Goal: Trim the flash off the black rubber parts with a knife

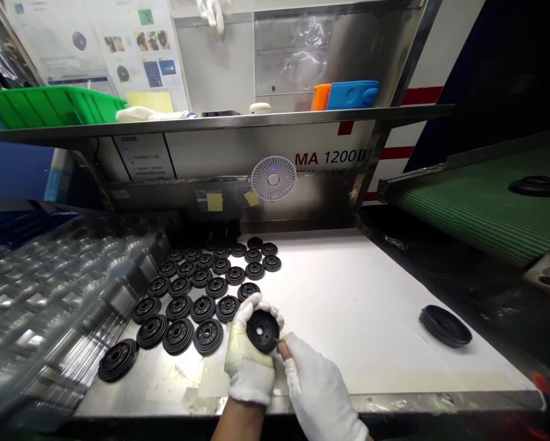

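Note:
My left hand (252,352), in a white glove with a yellowish palm, is closed around a round black plastic wheel (263,331), its hollow side tilted up toward me. At the wheel's lower right edge is my gloved right hand (318,386), its bare thumb tip showing. The right fingers are pinched together; a small thin thing seems to stick out at their tip, too small to name. Left of my hands, several similar black wheels (178,336) lie in rows, ribbed side up. One more black wheel (446,325) lies apart at the right of the white work surface (339,306).
Stacked clear plastic trays (49,306) stand at the left. A green conveyor belt (495,196) on the right carries a black wheel (539,185). Above the table's back, a metal shelf (229,120) holds a green bin (54,107); a small fan (273,178) sits below it.

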Demonstrator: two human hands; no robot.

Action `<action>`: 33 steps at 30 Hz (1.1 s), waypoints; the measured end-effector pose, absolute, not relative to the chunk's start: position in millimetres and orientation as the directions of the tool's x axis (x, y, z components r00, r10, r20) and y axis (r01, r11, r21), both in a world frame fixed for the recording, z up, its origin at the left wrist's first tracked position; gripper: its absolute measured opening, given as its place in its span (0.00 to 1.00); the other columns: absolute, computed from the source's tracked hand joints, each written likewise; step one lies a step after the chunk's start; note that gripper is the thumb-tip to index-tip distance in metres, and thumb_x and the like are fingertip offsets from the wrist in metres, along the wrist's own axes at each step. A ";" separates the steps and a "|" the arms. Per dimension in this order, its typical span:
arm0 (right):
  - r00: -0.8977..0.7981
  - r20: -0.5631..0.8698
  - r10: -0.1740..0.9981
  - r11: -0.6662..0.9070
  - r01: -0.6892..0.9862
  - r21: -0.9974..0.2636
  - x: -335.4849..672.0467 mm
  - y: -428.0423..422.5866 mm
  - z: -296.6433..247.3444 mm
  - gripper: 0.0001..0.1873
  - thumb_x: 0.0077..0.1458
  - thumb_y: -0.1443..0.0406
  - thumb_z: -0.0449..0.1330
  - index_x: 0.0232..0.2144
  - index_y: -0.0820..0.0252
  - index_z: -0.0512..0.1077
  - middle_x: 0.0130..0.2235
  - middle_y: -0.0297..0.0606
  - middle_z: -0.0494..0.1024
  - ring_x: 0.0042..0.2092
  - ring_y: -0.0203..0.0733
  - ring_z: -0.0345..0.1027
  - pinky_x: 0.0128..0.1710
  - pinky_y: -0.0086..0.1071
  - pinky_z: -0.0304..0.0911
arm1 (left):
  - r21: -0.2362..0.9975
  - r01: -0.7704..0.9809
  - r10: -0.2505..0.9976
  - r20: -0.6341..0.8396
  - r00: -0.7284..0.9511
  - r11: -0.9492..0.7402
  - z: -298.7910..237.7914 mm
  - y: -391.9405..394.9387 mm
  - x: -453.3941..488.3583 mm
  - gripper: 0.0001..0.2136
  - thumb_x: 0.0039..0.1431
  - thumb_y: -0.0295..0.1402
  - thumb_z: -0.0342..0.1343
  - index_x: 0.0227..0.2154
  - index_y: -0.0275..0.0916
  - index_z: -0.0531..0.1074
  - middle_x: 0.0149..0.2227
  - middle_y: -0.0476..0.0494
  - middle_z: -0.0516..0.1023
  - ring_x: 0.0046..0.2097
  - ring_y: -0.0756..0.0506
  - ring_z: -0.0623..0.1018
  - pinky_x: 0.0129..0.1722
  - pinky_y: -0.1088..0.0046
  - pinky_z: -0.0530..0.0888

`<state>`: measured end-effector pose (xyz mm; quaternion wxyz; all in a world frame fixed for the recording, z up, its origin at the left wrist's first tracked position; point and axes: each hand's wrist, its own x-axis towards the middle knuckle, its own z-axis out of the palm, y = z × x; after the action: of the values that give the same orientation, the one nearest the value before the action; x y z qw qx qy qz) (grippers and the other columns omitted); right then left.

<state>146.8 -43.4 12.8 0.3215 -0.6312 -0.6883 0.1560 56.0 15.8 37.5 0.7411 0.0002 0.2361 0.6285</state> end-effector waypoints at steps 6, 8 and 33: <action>-0.021 0.214 0.977 0.149 0.782 -0.605 136.7 -43.8 7.1 0.16 0.61 0.61 0.40 0.28 0.55 0.63 0.26 0.34 0.72 0.26 0.41 0.65 0.24 0.31 0.51 | 0.284 -0.953 0.925 -0.380 -0.012 0.104 42.1 17.3 59.0 0.02 0.50 0.25 0.54 0.29 0.36 0.68 0.24 0.48 0.69 0.28 0.52 0.72 0.33 0.73 0.73; -0.026 0.234 0.972 0.168 0.773 -0.611 138.3 -42.5 5.6 0.16 0.60 0.59 0.40 0.27 0.55 0.63 0.25 0.34 0.72 0.25 0.41 0.65 0.24 0.31 0.51 | 0.368 -0.918 0.945 -0.326 0.023 0.149 39.1 13.2 55.2 0.07 0.49 0.26 0.54 0.33 0.36 0.68 0.29 0.45 0.72 0.33 0.48 0.74 0.36 0.67 0.74; 0.039 0.171 0.984 0.090 0.723 -0.685 142.5 -45.0 7.3 0.14 0.60 0.60 0.41 0.29 0.54 0.64 0.27 0.35 0.72 0.27 0.42 0.65 0.25 0.32 0.54 | 0.283 -0.949 0.916 -0.401 0.017 0.141 37.9 20.2 67.5 0.04 0.49 0.31 0.56 0.27 0.38 0.66 0.23 0.50 0.67 0.25 0.51 0.70 0.25 0.76 0.70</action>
<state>142.5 -45.0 7.3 0.3246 -0.6436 -0.6632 0.2016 67.5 20.2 37.9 0.7123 -0.0325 0.2516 0.6544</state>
